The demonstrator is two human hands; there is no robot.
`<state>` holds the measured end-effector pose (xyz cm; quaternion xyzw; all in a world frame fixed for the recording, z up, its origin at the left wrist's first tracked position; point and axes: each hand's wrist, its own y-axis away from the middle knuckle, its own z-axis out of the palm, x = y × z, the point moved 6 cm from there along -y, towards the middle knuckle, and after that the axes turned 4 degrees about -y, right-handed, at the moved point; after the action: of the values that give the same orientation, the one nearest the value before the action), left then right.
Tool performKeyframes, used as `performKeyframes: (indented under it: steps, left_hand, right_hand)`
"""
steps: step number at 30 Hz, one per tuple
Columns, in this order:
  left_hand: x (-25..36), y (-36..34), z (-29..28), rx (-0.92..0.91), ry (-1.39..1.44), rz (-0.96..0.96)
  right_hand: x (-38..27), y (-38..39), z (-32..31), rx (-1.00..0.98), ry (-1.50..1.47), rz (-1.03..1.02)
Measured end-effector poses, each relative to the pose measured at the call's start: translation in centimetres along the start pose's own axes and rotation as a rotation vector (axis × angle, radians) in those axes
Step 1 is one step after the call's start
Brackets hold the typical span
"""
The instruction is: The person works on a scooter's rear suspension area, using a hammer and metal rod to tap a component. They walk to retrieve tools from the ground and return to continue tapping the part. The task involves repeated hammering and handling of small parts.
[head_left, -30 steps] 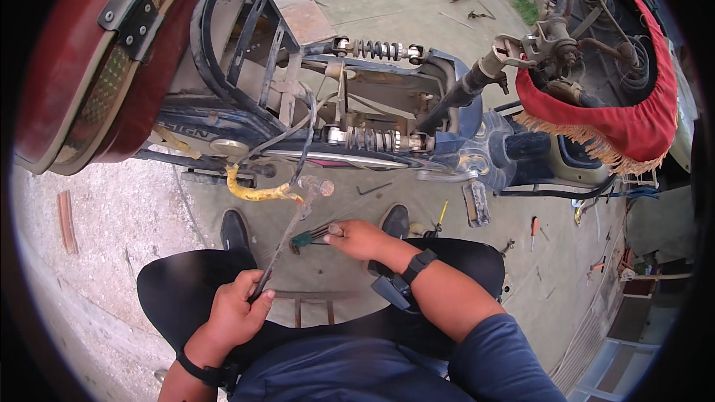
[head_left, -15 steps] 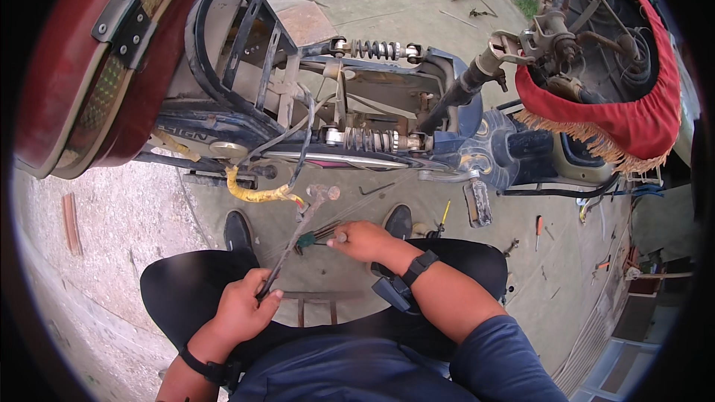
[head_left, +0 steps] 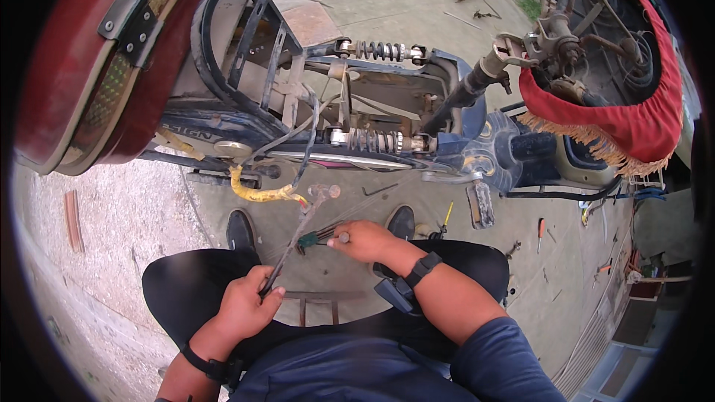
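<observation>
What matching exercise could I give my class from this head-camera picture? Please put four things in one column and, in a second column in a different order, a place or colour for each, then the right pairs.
Column one
1. Hammer
2. Fringed cloth
3. Orange-handled screwdriver
4. Wrapped cable

Column two
A. Yellow
B. Lying on the ground
C. Held in the person's left hand
D. Red

Right pairs
1-C
2-D
3-B
4-A
</observation>
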<state>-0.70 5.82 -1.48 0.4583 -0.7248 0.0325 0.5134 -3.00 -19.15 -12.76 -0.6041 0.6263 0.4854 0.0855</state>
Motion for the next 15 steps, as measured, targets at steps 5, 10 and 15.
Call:
performKeyframes:
  steps: [5,10,15]
  left_hand:
    - [-0.3,-0.1,0.2,0.011,0.012,0.022]
    - [-0.1,-0.3,0.0,-0.005,0.046,-0.007]
    - [0.1,-0.3,0.0,-0.006,0.106,-0.035]
  right_hand:
    - [-0.9,0.1,-0.8,0.035,-0.025,-0.042]
    - [-2.1,0.5,-2.5,0.100,-0.072,-0.057]
    - [-2.8,0.9,-5.0,0.119,-0.116,-0.026]
